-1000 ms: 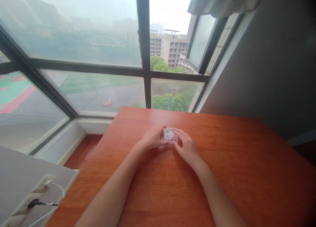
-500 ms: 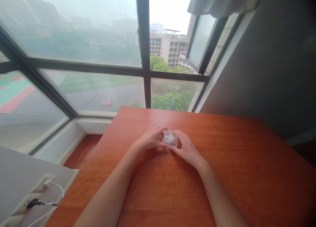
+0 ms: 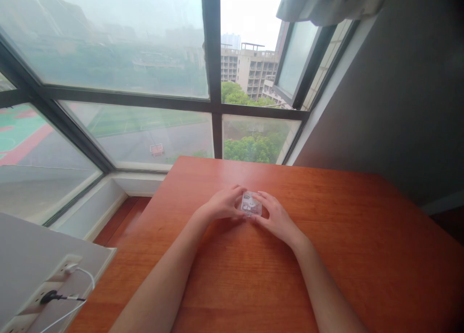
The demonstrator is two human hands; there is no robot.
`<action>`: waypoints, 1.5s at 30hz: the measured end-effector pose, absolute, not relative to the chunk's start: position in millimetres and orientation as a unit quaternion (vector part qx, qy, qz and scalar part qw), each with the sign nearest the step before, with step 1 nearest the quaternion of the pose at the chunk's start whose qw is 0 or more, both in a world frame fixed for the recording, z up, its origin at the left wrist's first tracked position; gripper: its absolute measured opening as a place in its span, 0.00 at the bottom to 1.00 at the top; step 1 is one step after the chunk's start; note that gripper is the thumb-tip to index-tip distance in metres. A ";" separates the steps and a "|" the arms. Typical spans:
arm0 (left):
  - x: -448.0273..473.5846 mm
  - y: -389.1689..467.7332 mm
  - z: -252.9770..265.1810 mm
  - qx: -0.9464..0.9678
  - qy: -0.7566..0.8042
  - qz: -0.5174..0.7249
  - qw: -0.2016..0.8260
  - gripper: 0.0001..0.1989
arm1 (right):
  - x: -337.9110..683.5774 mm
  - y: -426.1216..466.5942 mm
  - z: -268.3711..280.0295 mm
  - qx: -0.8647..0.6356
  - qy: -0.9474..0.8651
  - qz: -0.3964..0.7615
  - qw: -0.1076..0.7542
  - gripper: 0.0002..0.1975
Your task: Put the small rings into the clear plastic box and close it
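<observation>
Between my two hands is a small, clear, square box [image 3: 251, 205] with pale and greyish shapes inside; what they are is too small to make out. My left hand [image 3: 227, 202] grips its left side, thumb at the near edge and fingers at the far edge. From the right, my right hand [image 3: 273, 214] holds it the same way, with fingertips over the far right corner. The box is at or just above the surface of the reddish-brown wooden table [image 3: 246, 275]; I cannot tell whether it touches.
Beyond the table stand dark-framed windows [image 3: 215, 72], with one pane [image 3: 297, 57] swung outward at the right. A grey wall [image 3: 380, 96] runs along the right. At lower left, a wall socket strip [image 3: 54, 289] has a black plug [image 3: 49, 297] and white cable in it.
The right fingers have shifted slightly over the box's far right corner. The box looks slightly turned or tilted, and its contents look paler. Both arms stay almost in place.
</observation>
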State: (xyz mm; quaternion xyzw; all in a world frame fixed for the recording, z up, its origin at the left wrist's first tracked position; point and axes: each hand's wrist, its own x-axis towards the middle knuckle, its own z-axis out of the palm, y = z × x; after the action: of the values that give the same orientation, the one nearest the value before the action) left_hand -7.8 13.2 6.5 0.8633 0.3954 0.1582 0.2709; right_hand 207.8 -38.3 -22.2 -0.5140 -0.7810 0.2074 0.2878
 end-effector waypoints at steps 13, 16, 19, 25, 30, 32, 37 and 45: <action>-8.4 12.1 8.8 0.867 0.386 0.154 0.275 0.34 | 207.0 -40.4 -19.6 -0.513 -0.781 0.209 0.290 0.28; -9.7 12.2 9.0 0.865 0.374 0.161 0.293 0.34 | 206.9 -40.9 -18.2 -0.510 -0.782 0.212 0.288 0.26; -10.8 12.5 9.3 0.861 0.371 0.166 0.305 0.31 | 206.4 -41.2 -16.3 -0.508 -0.786 0.214 0.281 0.26; -11.0 13.8 6.6 0.861 0.372 0.173 0.301 0.30 | 206.5 -40.6 -17.2 -0.513 -0.783 0.216 0.277 0.26; -11.0 14.2 5.0 0.863 0.375 0.164 0.297 0.31 | 206.4 -40.7 -17.4 -0.515 -0.783 0.213 0.276 0.26; -11.1 14.4 4.5 0.862 0.377 0.165 0.297 0.31 | 206.2 -40.9 -16.7 -0.515 -0.783 0.214 0.277 0.26; -10.5 15.0 3.2 0.863 0.376 0.166 0.293 0.31 | 206.1 -40.5 -16.3 -0.514 -0.783 0.217 0.275 0.26; -8.6 15.8 1.2 0.866 0.384 0.157 0.279 0.30 | 207.7 -39.7 -19.1 -0.515 -0.785 0.216 0.267 0.27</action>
State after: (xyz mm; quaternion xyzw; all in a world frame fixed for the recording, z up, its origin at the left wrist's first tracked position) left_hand -8.6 15.8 1.2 0.8662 0.3840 0.1569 0.2786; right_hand 207.7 -39.7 -19.1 -0.5154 -0.7850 0.2159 0.2674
